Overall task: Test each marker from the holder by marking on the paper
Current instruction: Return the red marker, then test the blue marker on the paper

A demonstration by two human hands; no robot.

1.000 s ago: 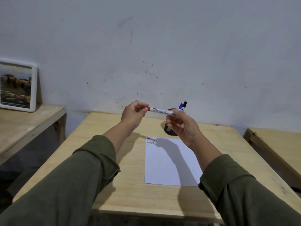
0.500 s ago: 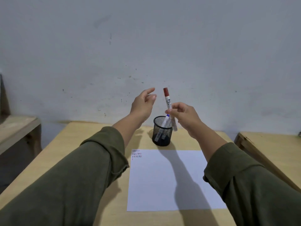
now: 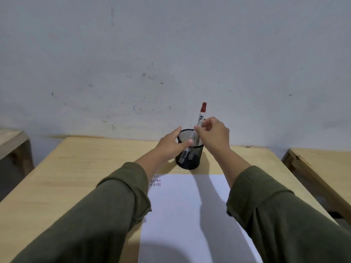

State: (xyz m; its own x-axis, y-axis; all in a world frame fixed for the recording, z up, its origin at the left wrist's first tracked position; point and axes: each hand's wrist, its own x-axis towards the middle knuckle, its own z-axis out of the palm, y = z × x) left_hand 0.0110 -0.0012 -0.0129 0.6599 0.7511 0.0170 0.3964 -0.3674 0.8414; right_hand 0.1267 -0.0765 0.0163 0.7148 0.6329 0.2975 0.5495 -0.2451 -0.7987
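Note:
A black mesh holder [image 3: 191,160] stands on the wooden table [image 3: 79,168], just beyond a white sheet of paper [image 3: 182,215] that bears short red and dark strokes near its far left corner. My right hand [image 3: 213,135] pinches a red-capped white marker [image 3: 201,118], cap up, its lower end inside the holder. My left hand [image 3: 171,145] grips the holder's left side near the rim. Other markers show dimly through the mesh.
A grey wall rises directly behind the table. Another wooden table edge [image 3: 313,168] lies to the right, and a wooden shelf corner [image 3: 13,141] to the left. My green sleeves cover the near part of the table.
The capped red marker went from held across both hands, to upright in my right hand, to lowered into the holder. My left hand let go of it and took hold of the holder.

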